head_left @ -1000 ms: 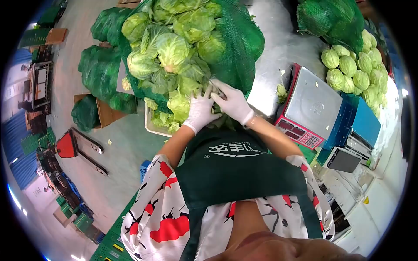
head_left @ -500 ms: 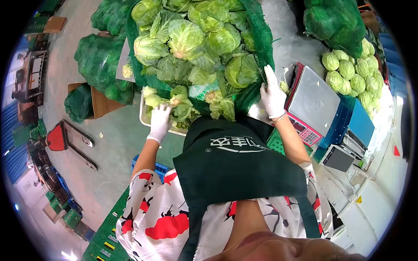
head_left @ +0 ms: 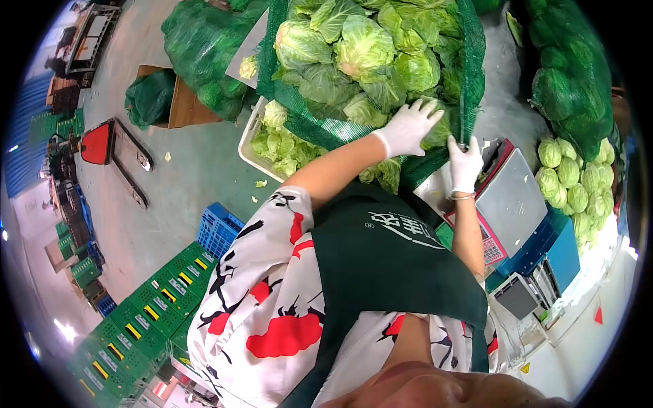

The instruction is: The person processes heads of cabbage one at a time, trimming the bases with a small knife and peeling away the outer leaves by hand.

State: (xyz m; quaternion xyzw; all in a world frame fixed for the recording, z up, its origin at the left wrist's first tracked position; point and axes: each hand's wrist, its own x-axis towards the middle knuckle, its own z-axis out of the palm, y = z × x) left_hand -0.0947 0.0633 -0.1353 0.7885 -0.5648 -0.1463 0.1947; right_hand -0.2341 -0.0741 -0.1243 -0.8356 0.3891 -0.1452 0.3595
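My left hand [head_left: 411,128], in a white glove, reaches across to the right with its fingers spread over a green cabbage [head_left: 437,136] at the near right of the pile. Just right of it, my gloved right hand [head_left: 466,165] is closed at the edge of the green mesh bag [head_left: 474,81]. A small dark bit shows between its thumb and fingers; what it holds is unclear. Many leafy cabbages [head_left: 364,49] fill the opened bag. Beneath its left side stands a white basket [head_left: 249,151] with loose cabbage leaves [head_left: 289,149].
A scale [head_left: 513,197] with a red keypad stands right of my right hand. Beyond it are trimmed cabbages [head_left: 575,178] and a full mesh bag [head_left: 571,81]. Leftward are a cardboard box [head_left: 190,105], a red pallet jack [head_left: 96,144] and green crates [head_left: 146,319].
My left hand has left the leaves at the white basket and crossed right onto a cabbage beside my right hand. The view has turned, so the surroundings sit farther right.
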